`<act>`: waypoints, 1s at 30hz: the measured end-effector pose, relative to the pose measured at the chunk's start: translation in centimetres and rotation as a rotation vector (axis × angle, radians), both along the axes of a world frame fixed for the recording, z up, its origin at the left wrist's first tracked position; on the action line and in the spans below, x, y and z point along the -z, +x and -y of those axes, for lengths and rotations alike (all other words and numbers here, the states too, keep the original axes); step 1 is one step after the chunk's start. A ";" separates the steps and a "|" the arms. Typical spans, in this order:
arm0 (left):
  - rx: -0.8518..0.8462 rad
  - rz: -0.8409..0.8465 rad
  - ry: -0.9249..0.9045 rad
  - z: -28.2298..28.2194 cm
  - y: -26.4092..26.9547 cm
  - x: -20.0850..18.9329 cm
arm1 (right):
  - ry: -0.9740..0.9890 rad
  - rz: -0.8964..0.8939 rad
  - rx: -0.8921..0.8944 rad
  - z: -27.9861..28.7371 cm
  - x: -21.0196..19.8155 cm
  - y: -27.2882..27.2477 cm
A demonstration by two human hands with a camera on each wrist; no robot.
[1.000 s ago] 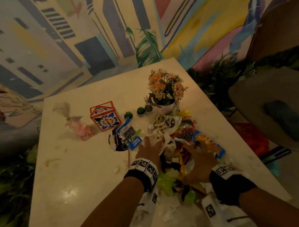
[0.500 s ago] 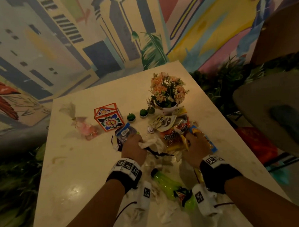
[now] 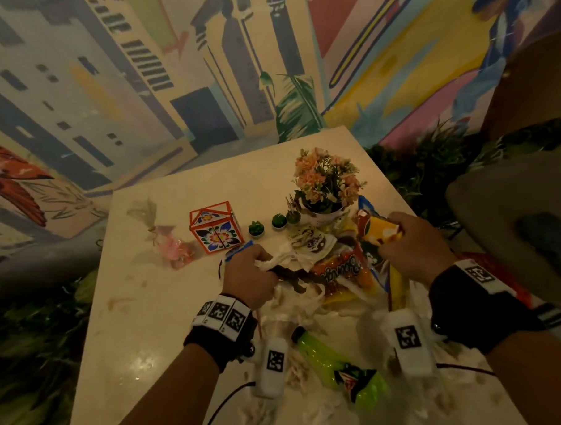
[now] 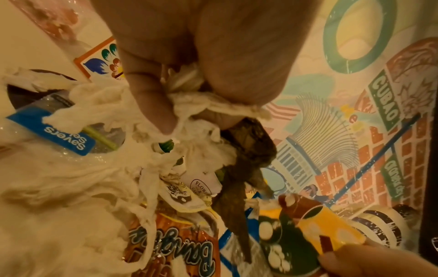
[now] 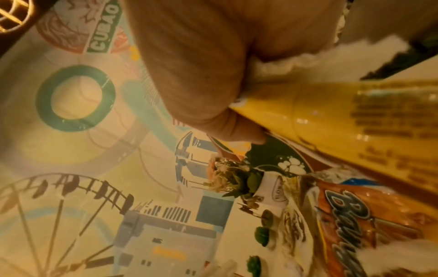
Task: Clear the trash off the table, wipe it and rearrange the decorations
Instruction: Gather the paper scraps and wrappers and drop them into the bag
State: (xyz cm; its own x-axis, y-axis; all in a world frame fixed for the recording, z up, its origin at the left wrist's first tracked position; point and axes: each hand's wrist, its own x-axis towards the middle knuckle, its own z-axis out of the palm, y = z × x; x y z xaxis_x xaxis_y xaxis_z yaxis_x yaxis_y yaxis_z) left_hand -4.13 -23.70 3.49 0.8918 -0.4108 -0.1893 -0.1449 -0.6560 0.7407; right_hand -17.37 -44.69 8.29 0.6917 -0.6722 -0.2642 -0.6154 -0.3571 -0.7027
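Against a painted city mural (image 3: 117, 86), with leafy plants along its foot, stands a pale marble-look table (image 3: 132, 344), glossy under dim warm light and smeared here and there. Toward the far side sit the decorations: a potted bunch of peach flowers (image 3: 325, 179) in a white pot, three tiny green succulents (image 3: 256, 228) in a row just left of it, an orange box with a blue flower print (image 3: 215, 226), and farther left a pink cellophane favour bag (image 3: 174, 248) lying on its side. The trash is heaped in the middle, just in front of the flowers: crumpled white tissue (image 3: 286, 260), an orange snack bag (image 3: 341, 272), a clear packet with a blue label (image 4: 51, 129). Nearer the table's front edge a green plastic bottle (image 3: 334, 359) lies on its side among shredded bits of tissue.

The left hand (image 3: 249, 275) reaches in knuckles-up, fingers curled tight, pinching a wad of tissue together with a dark brown scrap (image 4: 246, 161) that dangles below the fist. The right hand (image 3: 412, 247) is raised at the right of the pile, beside the flower pot, fingers and thumb closed round a yellow snack wrapper (image 3: 379, 231) whose lower end trails down into the heap. Both wrists wear black bands with tagged white camera units.
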 end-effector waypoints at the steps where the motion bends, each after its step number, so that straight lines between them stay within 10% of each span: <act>1: 0.001 -0.008 -0.002 0.0 0.0 -0.1 | 0.014 0.030 0.019 -0.1 -0.3 0.2; 6: -0.018 -0.037 -0.037 -0.4 0.4 -0.6 | 0.169 0.188 0.109 -1.2 -1.8 1.6; 17: -0.031 0.004 -0.013 -2.2 0.3 -0.6 | -0.191 0.073 -0.215 -3.1 -2.1 1.7; 30: -0.057 -0.042 -0.071 -5.0 0.1 -1.2 | -0.393 -0.050 -0.179 -4.2 -6.0 1.8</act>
State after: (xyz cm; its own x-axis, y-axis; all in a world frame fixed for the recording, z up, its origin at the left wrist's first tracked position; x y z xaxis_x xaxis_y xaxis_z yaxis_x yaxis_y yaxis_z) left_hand -3.99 -18.70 4.74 0.9059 -0.3735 -0.1994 -0.0766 -0.6078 0.7904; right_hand -15.54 -40.50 14.25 0.7995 -0.5987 -0.0480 -0.5489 -0.6959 -0.4632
